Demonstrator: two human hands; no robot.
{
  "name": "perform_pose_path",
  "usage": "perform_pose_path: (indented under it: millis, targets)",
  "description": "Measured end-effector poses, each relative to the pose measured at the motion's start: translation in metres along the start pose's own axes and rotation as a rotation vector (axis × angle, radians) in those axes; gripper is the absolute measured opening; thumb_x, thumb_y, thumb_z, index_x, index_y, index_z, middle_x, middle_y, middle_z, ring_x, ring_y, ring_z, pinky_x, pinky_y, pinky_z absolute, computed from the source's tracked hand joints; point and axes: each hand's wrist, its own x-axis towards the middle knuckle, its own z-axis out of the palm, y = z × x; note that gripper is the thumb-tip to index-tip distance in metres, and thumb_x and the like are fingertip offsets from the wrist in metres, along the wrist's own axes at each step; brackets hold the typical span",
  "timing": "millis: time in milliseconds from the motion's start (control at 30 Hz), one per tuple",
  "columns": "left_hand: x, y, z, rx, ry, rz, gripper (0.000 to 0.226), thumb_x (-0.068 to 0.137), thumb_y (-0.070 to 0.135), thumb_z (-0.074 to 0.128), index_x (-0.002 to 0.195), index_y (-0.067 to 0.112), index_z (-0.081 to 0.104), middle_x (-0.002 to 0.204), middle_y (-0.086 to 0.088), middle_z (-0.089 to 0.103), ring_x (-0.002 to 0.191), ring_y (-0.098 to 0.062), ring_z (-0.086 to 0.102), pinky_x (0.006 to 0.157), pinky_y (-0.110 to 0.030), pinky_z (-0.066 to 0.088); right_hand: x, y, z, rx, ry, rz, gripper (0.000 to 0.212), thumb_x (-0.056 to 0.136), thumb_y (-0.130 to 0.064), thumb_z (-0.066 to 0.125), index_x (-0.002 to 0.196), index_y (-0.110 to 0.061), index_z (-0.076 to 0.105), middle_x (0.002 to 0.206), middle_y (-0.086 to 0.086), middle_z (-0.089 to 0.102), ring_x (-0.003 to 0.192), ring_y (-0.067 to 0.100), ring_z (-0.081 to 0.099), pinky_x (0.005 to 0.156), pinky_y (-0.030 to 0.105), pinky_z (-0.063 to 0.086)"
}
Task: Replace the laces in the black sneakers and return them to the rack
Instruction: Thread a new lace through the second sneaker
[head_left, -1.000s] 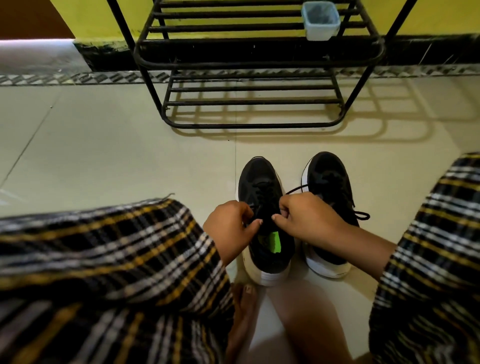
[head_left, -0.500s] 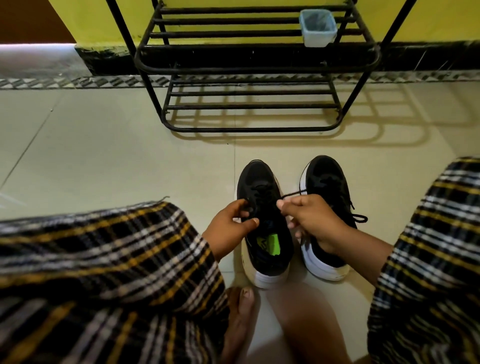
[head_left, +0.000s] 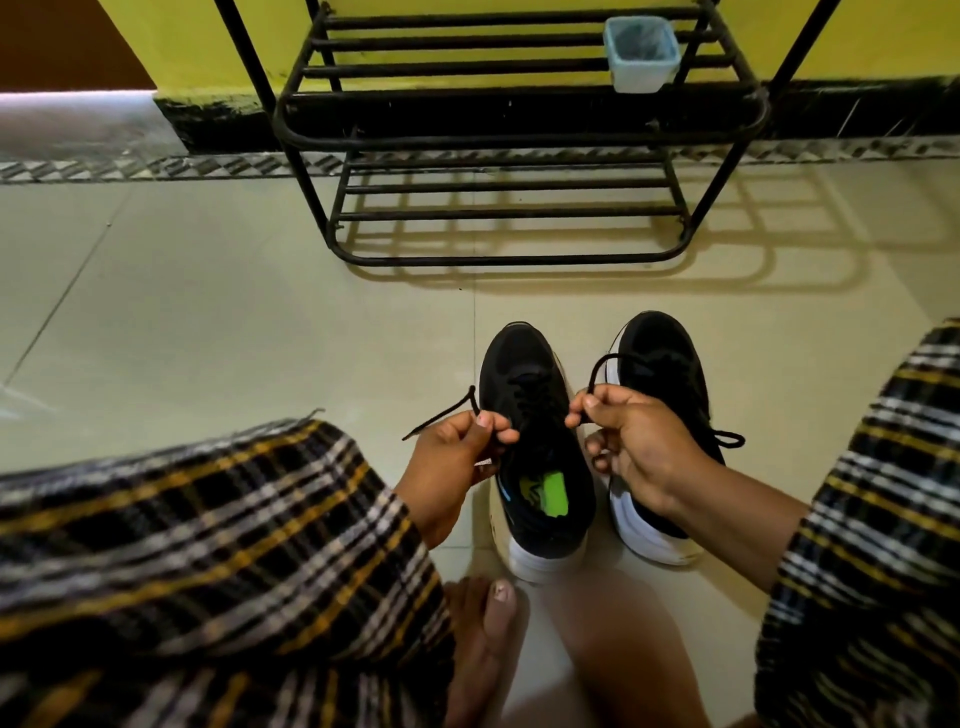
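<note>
Both hands (head_left: 545, 457) pinched on lace ends (head_left: 441, 415).

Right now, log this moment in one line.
left hand: pinching lace end | right hand: pinching other end | left sneaker: floor, untied | rack: no shoes

Pinching one lace end (head_left: 441, 415) between thumb and forefinger of the left hand (head_left: 452, 467), with the tip trailing out to the left over the floor (head_left: 234, 322), and pinching the other end (head_left: 605, 364) in the right hand (head_left: 639, 447), looping up over the right shoe (head_left: 662, 364). Holding both hands just above the left shoe (head_left: 535, 415), its green insole label (head_left: 545, 493) showing, the two shoes sitting side by side with toes pointing at the rack (head_left: 509, 130). Sitting with a bare foot (head_left: 483, 623) just behind the left shoe's heel, a small cup (head_left: 641, 54) resting on the rack's upper shelf.
</note>
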Motion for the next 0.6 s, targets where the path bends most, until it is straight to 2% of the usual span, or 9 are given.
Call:
perform_pose_path:
  millis: [167, 333, 400, 500, 533, 600]
  targets:
    - [-0.002, 0.0, -0.002, 0.088, 0.031, -0.002, 0.024, 0.101, 0.02, 0.041, 0.092, 0.013, 0.062, 0.07, 0.012, 0.063, 0.06, -0.007, 0.039, 0.056, -0.019, 0.033, 0.0, 0.0, -0.002, -0.096, 0.011, -0.06, 0.025, 0.096, -0.007, 0.046, 0.075, -0.01, 0.059, 0.067, 0.002, 0.056, 0.041, 0.01, 0.032, 0.047, 0.022, 0.022]
    - [-0.004, -0.004, -0.009, 0.072, 0.035, -0.019, 0.024, 0.101, 0.019, 0.041, 0.094, 0.011, 0.063, 0.075, 0.009, 0.065, 0.057, -0.009, 0.033, 0.053, -0.02, 0.03, 0.003, 0.0, -0.004, -0.046, 0.019, -0.026, 0.021, 0.095, -0.006, 0.048, 0.079, -0.007, 0.063, 0.067, 0.004, 0.056, 0.042, 0.011, 0.031, 0.045, 0.021, 0.023]
    - [-0.005, -0.002, -0.008, 0.127, 0.03, 0.072, 0.024, 0.1, 0.02, 0.043, 0.091, 0.013, 0.064, 0.075, 0.009, 0.065, 0.058, -0.009, 0.037, 0.055, -0.019, 0.032, 0.004, 0.0, -0.003, -0.079, 0.011, -0.06, 0.018, 0.094, -0.005, 0.049, 0.09, -0.005, 0.067, 0.066, 0.005, 0.054, 0.044, 0.011, 0.031, 0.045, 0.021, 0.023]
    - [-0.009, 0.01, -0.002, 0.284, 0.039, 0.361, 0.023, 0.097, 0.02, 0.047, 0.087, 0.02, 0.068, 0.087, 0.011, 0.063, 0.065, -0.003, 0.049, 0.061, -0.015, 0.039, 0.004, -0.002, 0.002, -0.315, -0.103, -0.228, 0.02, 0.093, -0.004, 0.054, 0.107, -0.008, 0.068, 0.061, 0.003, 0.053, 0.045, 0.006, 0.042, 0.046, 0.016, 0.034]
    - [-0.01, 0.014, 0.001, 0.332, 0.023, 0.449, 0.022, 0.096, 0.018, 0.049, 0.088, 0.022, 0.069, 0.097, 0.01, 0.061, 0.075, 0.002, 0.054, 0.065, -0.012, 0.042, 0.002, -0.003, 0.004, -0.415, -0.164, -0.292, 0.022, 0.091, -0.003, 0.057, 0.109, -0.009, 0.067, 0.063, 0.003, 0.057, 0.05, 0.004, 0.05, 0.051, 0.015, 0.04]
    - [-0.013, 0.02, 0.006, 0.439, -0.019, 0.558, 0.02, 0.094, 0.015, 0.052, 0.094, 0.02, 0.072, 0.113, 0.005, 0.054, 0.1, 0.006, 0.053, 0.075, -0.007, 0.042, 0.001, -0.004, 0.007, -0.621, -0.269, -0.377, 0.026, 0.087, -0.008, 0.064, 0.112, -0.014, 0.068, 0.08, 0.003, 0.069, 0.072, 0.011, 0.064, 0.069, 0.02, 0.051]
